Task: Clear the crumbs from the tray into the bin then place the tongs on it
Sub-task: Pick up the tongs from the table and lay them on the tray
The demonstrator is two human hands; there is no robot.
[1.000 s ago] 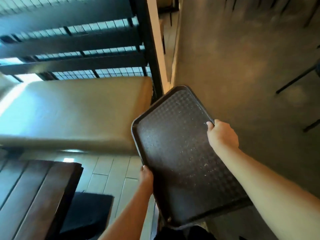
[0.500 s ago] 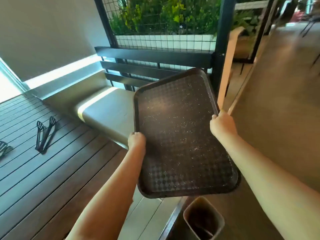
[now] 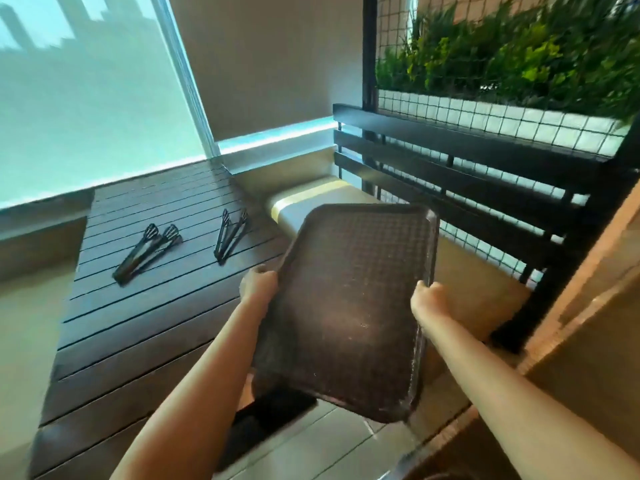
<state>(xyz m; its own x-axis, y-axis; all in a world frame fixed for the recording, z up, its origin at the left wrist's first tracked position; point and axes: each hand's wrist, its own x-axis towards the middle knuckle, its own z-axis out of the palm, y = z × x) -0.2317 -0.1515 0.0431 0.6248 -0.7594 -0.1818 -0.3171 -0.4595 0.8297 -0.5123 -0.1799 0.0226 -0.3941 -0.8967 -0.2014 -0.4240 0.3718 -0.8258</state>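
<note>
A dark brown textured tray (image 3: 349,306) is being held in the air, tilted, between two bare hands. The left hand (image 3: 258,284) is gripping the tray's left rim, its fingers (image 3: 263,271) curling over the edge. The right hand (image 3: 429,299) is gripping the right rim, its fingers wrapping behind the edge. A few pale specks are showing on the tray's surface. Beyond and to the left of the left fingers, two pairs of black tongs are lying on a dark slatted desk (image 3: 145,306): the nearer tongs (image 3: 230,235) well apart from the hand, the farther tongs (image 3: 147,252) further left. Beyond the right fingers, a cushioned bench seat (image 3: 311,202) is sitting below a black slatted backrest (image 3: 485,168) and wire mesh with green plants (image 3: 519,57).
</note>
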